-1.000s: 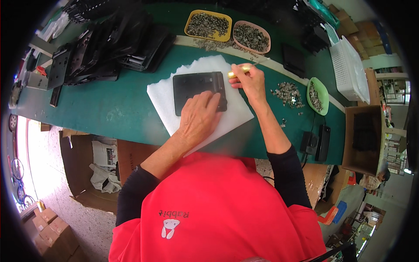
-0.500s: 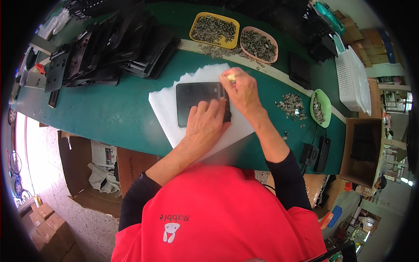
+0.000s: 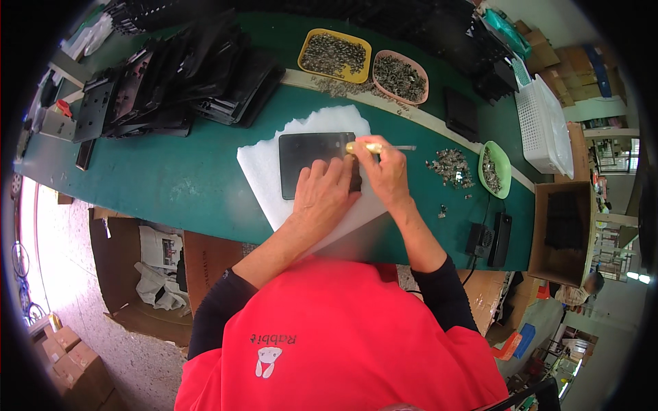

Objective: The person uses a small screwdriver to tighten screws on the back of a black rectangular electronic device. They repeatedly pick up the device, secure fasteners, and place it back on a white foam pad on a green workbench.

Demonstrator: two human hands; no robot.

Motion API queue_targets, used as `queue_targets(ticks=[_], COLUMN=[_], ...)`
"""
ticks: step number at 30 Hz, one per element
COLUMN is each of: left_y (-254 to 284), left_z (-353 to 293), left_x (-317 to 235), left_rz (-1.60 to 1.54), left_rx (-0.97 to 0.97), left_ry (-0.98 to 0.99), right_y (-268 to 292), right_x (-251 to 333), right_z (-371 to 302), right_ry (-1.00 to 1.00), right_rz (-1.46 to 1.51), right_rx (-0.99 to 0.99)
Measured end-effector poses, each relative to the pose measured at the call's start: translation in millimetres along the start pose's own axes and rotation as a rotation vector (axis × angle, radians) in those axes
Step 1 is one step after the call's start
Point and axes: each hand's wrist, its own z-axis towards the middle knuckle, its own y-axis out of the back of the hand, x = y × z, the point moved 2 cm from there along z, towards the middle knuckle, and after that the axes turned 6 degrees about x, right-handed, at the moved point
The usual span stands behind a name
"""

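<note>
A flat black panel (image 3: 308,147) lies on a sheet of white foam (image 3: 264,171) on the green table. My left hand (image 3: 322,192) rests open on the panel's lower right part, fingers stretched over its surface. At the panel's right side, my right hand (image 3: 391,177) is closed round a screwdriver (image 3: 373,147) with a yellowish handle. The handle's end points left over the panel's upper right corner, and the metal shaft sticks out to the right of my fingers. Whether the handle touches the panel, I cannot tell.
Stacked black plastic parts (image 3: 144,89) fill the far left. Small metal pieces lie in a yellow tray (image 3: 307,60), a pink tray (image 3: 425,85) and a green bowl (image 3: 506,164); a loose pile (image 3: 450,168) sits beside the bowl. A black device (image 3: 502,240) with a cable stands at the right edge.
My right hand has come down slightly, and the screwdriver now lies sideways with its shaft in sight. My left hand stays on the panel. The view has shifted a little.
</note>
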Motion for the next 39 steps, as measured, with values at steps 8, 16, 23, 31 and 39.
queue_targets(ticks=[8, 16, 23, 31, 39], left_y=[8.2, 0.5, 28.0, 73.8, 56.2], left_z=[2.4, 6.6, 32.3, 69.0, 89.4], left_x=[-2.9, -3.2, -10.3, -22.9, -21.5], left_rz=[-0.004, -0.053, -0.444, -1.481, -1.921], left_rx=[0.065, 0.004, -0.092, -0.097, -0.012], left_ry=[-0.001, -0.123, 0.009, 0.163, 0.359], right_y=[-5.3, 12.7, 36.2, 21.3, 54.7], right_x=[2.1, -23.8, -6.1, -0.6, -21.9], right_z=[18.5, -11.6, -34.5, -37.8, -54.6], right_ry=[0.038, -0.244, -0.419, -0.556, -0.556], right_rz=[-0.023, 0.526, 0.634, 0.98, 1.713], right_rx=[-0.078, -0.092, 0.054, 0.05, -0.092])
